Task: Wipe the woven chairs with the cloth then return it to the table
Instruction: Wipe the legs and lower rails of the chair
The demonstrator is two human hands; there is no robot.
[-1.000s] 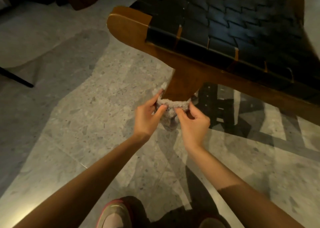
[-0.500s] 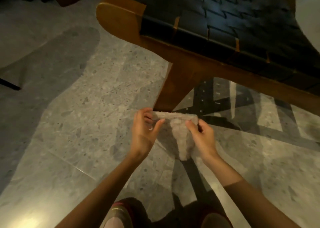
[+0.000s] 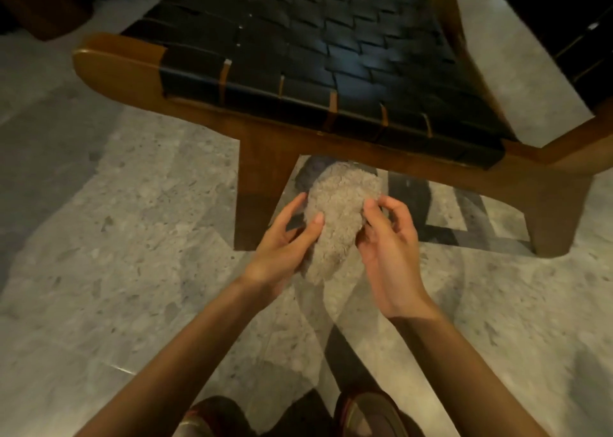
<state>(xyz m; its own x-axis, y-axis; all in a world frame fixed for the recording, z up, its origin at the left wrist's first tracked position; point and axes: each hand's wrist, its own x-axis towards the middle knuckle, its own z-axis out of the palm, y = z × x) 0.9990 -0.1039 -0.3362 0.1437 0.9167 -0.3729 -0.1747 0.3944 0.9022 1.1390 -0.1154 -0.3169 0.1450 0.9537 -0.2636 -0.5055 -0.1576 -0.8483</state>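
Observation:
A fluffy beige cloth is bunched between both my hands, held in the air below the chair's front rail. My left hand holds its left side, thumb pressed on the top. My right hand grips the right side with curled fingers. The woven chair stands just ahead: black woven straps on a brown wooden frame, with one front leg right beside my left hand.
Grey speckled stone floor spreads all around. My shoes show at the bottom edge. The chair's right leg stands on the right. A dark piece of furniture fills the top right corner.
The cloth went from stretched and hanging between my fingertips to a gathered bundle in both hands. The view swung so the chair seat faces me more squarely.

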